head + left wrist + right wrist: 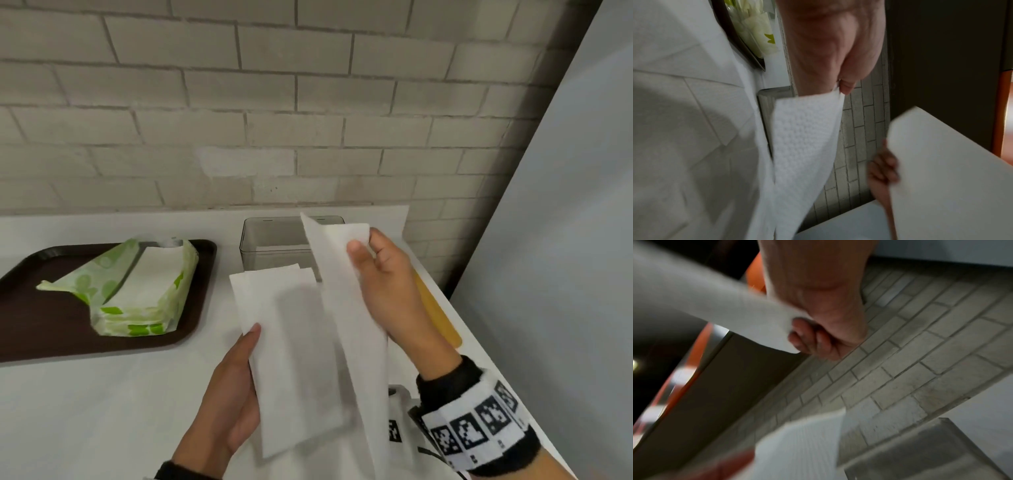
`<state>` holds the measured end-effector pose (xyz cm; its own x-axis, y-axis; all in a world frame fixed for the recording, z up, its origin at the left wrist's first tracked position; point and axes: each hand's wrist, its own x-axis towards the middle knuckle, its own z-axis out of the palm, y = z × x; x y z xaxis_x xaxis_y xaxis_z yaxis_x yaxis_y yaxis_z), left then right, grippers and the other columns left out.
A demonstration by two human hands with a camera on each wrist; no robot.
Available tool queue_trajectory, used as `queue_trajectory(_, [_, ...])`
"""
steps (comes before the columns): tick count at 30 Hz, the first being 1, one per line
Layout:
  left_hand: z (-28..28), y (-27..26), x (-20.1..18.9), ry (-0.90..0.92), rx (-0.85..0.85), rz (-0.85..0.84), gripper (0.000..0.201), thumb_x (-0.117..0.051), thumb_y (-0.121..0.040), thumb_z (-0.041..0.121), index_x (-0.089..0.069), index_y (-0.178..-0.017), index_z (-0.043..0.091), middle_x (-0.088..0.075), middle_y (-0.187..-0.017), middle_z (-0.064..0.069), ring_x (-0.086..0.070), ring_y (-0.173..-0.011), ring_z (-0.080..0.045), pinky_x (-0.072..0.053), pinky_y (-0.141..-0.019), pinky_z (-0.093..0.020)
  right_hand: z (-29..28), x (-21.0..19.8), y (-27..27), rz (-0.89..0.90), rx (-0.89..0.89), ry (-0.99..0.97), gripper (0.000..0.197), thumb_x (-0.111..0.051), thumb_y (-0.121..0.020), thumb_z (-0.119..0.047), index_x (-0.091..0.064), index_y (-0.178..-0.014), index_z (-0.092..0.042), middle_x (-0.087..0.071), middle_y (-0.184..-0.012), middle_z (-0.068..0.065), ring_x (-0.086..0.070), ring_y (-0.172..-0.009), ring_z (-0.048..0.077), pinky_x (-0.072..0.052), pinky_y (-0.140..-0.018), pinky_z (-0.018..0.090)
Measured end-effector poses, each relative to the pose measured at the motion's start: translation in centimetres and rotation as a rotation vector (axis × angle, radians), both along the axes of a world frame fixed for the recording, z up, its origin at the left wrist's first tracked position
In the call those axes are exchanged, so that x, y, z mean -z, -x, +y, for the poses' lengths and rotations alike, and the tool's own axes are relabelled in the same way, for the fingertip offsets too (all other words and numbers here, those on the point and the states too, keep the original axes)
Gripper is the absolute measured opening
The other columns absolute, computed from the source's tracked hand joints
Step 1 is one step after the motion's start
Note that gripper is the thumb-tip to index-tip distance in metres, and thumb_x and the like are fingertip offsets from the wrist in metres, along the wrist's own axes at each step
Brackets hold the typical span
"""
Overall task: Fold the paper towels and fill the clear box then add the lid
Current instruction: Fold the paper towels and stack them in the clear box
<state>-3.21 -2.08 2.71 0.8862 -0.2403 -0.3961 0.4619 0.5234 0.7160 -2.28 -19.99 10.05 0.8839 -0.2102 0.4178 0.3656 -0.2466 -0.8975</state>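
Observation:
A white paper towel (294, 342) hangs in the air between both hands, above the white counter. My left hand (251, 337) pinches its lower left edge, thumb on top, the fingers hidden behind the sheet. My right hand (364, 243) pinches the top corner of a raised right flap. Just behind the towel stands the clear box (270, 240), open, its inside mostly hidden. A yellowish wooden lid (438, 318) lies on the counter under my right forearm. In the left wrist view my left hand (841, 86) pinches the embossed towel (803, 129). In the right wrist view my right hand (797, 331) grips a towel corner (735, 309).
A green-printed open pack of paper towels (137, 291) lies on a dark brown tray (41, 325) at the left. A brick wall runs along the back of the counter. A grey panel bounds the right side beyond the counter edge.

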Motion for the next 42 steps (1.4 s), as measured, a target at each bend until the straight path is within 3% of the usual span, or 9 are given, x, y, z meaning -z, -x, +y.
queue_trajectory(3, [-0.2,0.4,0.2,-0.025,0.040,0.026,0.044,-0.048,-0.093,0.040,-0.061,-0.121,0.010,-0.070,-0.112,-0.013,-0.067,-0.102,-0.030,-0.049,-0.089,-0.045,2.2,3.7,-0.9,0.081,0.153,0.287,0.026,-0.039,-0.099,-0.029,-0.055,-0.108,-0.011,-0.059,-0.072,0.002,-0.056,-0.070,0.020,-0.046,-0.067,0.037])
queue_trajectory(8, [-0.2,1.0,0.7,0.035,0.131,0.012,0.058,-0.036,-0.087,0.059,-0.059,-0.121,0.018,-0.068,-0.116,-0.012,-0.065,-0.107,-0.031,-0.046,-0.093,-0.046,3.8,5.9,-0.9,0.241,0.235,0.548,0.035,-0.027,-0.101,-0.036,-0.043,-0.126,-0.017,-0.053,-0.069,0.001,-0.057,-0.071,0.024,-0.042,-0.059,0.031])
queue_trajectory(11, [0.1,1.1,1.1,-0.085,0.160,-0.077,0.041,-0.054,-0.085,0.030,-0.058,-0.122,0.012,-0.070,-0.112,-0.014,-0.067,-0.102,-0.034,-0.048,-0.091,-0.048,4.2,5.9,-0.4,0.288,0.168,0.520,0.036,-0.034,-0.099,-0.040,-0.036,-0.131,-0.023,-0.062,-0.087,0.003,-0.060,-0.082,0.021,-0.049,-0.070,0.033])
queue_trajectory(16, [1.0,1.1,1.8,-0.216,0.150,-0.148,0.025,-0.052,-0.092,0.009,-0.062,-0.114,0.005,-0.072,-0.104,-0.016,-0.070,-0.093,-0.033,-0.051,-0.083,-0.045,0.0,7.0,2.2,0.375,0.105,0.271,0.026,-0.053,-0.094,-0.025,-0.043,-0.118,-0.027,-0.057,-0.081,-0.002,-0.055,-0.076,0.008,-0.042,-0.062,0.008])
queue_trajectory(21, [1.9,0.9,2.3,-0.201,0.118,-0.155,0.026,-0.052,-0.090,0.009,-0.062,-0.114,0.004,-0.072,-0.104,-0.016,-0.070,-0.091,-0.032,-0.051,-0.080,-0.043,-8.5,8.2,4.7,0.716,0.270,0.415,0.010,-0.059,-0.091,-0.019,-0.054,-0.100,-0.021,-0.054,-0.090,-0.001,-0.051,-0.074,0.010,-0.039,-0.057,0.015])
queue_trajectory(27, [0.9,0.8,2.4,-0.215,0.162,-0.157,0.026,-0.052,-0.092,0.010,-0.062,-0.115,0.004,-0.071,-0.106,-0.016,-0.069,-0.095,-0.033,-0.051,-0.082,-0.044,-14.1,10.3,3.2,1.262,0.248,0.847,0.037,-0.066,-0.083,-0.042,-0.047,-0.094,-0.012,-0.050,-0.088,0.001,-0.051,-0.080,0.017,-0.045,-0.072,0.027])
queue_trajectory(32, [0.3,0.6,2.2,-0.231,0.202,-0.177,0.024,-0.052,-0.092,0.009,-0.063,-0.113,0.004,-0.072,-0.104,-0.015,-0.069,-0.093,-0.033,-0.051,-0.082,-0.043,-14.2,11.8,2.3,1.244,0.281,0.745,0.060,-0.078,-0.073,-0.035,-0.047,-0.119,-0.012,-0.057,-0.115,0.006,-0.057,-0.101,0.023,-0.046,-0.084,0.030])
queue_trajectory(38, [0.7,0.5,2.4,-0.224,0.188,-0.166,0.023,-0.052,-0.092,0.008,-0.063,-0.112,0.003,-0.072,-0.102,-0.015,-0.071,-0.088,-0.031,-0.051,-0.077,-0.041,-14.4,13.1,1.4,1.247,0.340,0.620,0.040,-0.080,-0.068,-0.036,-0.050,-0.089,-0.020,-0.064,-0.107,0.005,-0.056,-0.108,0.026,-0.034,-0.106,0.049])
queue_trajectory(42, [0.9,0.3,2.6,-0.220,0.181,-0.151,0.026,-0.052,-0.092,0.009,-0.062,-0.115,0.003,-0.072,-0.104,-0.016,-0.069,-0.093,-0.034,-0.051,-0.079,-0.042,-13.5,12.6,1.8,1.257,0.308,0.698,0.052,-0.077,-0.072,-0.037,-0.048,-0.110,-0.016,-0.057,-0.114,0.001,-0.050,-0.114,0.025,-0.028,-0.109,0.049])
